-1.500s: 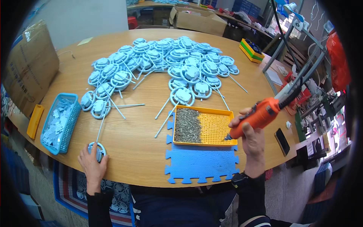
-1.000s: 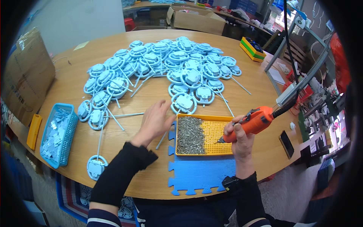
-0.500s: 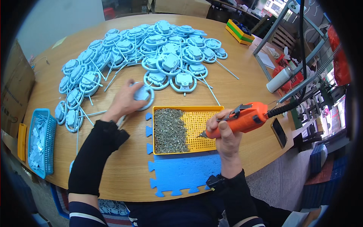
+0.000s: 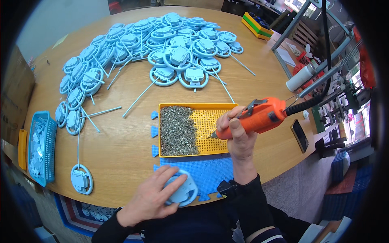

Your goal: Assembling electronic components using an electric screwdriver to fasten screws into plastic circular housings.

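My left hand (image 4: pixel 156 198) grips a light blue ring-shaped plastic part (image 4: pixel 187 192) by its rim, at the near edge of a blue foam mat (image 4: pixel 214 172). The fingers lie across the part and cover some of it. In my right hand (image 4: pixel 241 139) is an orange electric screwdriver (image 4: pixel 261 117), its tip pointing down and left over a yellow perforated tray (image 4: pixel 214 150). Small metal screws (image 4: pixel 176 131) fill the left portion of that tray. A black coiled cord (image 4: pixel 304 107) runs from the screwdriver's back end.
Many similar light blue parts with thin rods (image 4: pixel 178 56) are heaped across the far table. One lone part (image 4: pixel 82 179) lies near the front left. A blue basket (image 4: pixel 49 152) of flat pieces stands at the left edge. A phone (image 4: pixel 300 135) and a white cylinder (image 4: pixel 300 78) are on the right.
My left hand has brought the light blue part from beside the heap toward me, onto the mat's near edge. My right hand still holds the screwdriver over the tray. The view has shifted slightly.
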`<state>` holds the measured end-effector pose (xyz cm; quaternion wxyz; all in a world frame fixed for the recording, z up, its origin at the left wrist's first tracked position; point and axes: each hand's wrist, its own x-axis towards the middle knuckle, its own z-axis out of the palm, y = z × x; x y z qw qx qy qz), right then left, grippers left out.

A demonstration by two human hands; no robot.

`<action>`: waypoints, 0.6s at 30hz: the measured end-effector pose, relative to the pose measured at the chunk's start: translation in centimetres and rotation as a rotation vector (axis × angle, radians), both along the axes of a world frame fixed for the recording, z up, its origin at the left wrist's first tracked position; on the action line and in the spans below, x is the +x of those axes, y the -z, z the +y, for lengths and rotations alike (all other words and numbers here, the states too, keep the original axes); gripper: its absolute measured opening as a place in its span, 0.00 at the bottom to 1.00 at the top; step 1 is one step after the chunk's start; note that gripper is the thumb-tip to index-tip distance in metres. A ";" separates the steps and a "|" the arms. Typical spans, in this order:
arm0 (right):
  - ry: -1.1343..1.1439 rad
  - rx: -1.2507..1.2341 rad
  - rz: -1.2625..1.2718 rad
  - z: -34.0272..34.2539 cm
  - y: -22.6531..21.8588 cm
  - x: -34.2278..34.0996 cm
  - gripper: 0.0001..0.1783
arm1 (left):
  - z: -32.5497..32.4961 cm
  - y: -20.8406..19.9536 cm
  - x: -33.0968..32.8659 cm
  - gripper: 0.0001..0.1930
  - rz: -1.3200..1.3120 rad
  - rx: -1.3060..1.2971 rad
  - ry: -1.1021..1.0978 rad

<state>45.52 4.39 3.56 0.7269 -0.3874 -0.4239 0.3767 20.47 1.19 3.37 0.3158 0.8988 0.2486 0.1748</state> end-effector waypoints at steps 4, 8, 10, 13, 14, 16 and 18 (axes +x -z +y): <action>-0.008 0.083 -0.040 -1.5 -2.1 0.6 0.20 | -0.2 2.2 1.4 0.32 -0.018 -0.035 -0.046; -0.115 0.111 -0.050 -4.3 -4.4 -1.1 0.24 | -0.9 2.4 1.6 0.32 0.002 0.095 -0.206; -0.159 0.046 -0.043 -5.7 -4.4 -3.1 0.25 | -0.9 2.8 2.0 0.33 -0.003 0.087 -0.213; -0.223 0.007 -0.141 -6.8 -2.6 -4.3 0.25 | -0.7 3.1 2.2 0.33 -0.041 0.106 -0.192; -0.237 0.003 -0.165 -7.0 -2.4 -4.5 0.25 | -0.6 3.1 2.3 0.33 -0.043 0.106 -0.188; -0.231 -0.006 -0.148 -7.1 -2.0 -5.1 0.25 | -0.6 3.1 2.3 0.33 -0.037 0.146 -0.172; -0.226 -0.014 -0.135 -7.2 -1.8 -5.3 0.24 | -0.6 3.0 2.2 0.32 -0.027 0.149 -0.169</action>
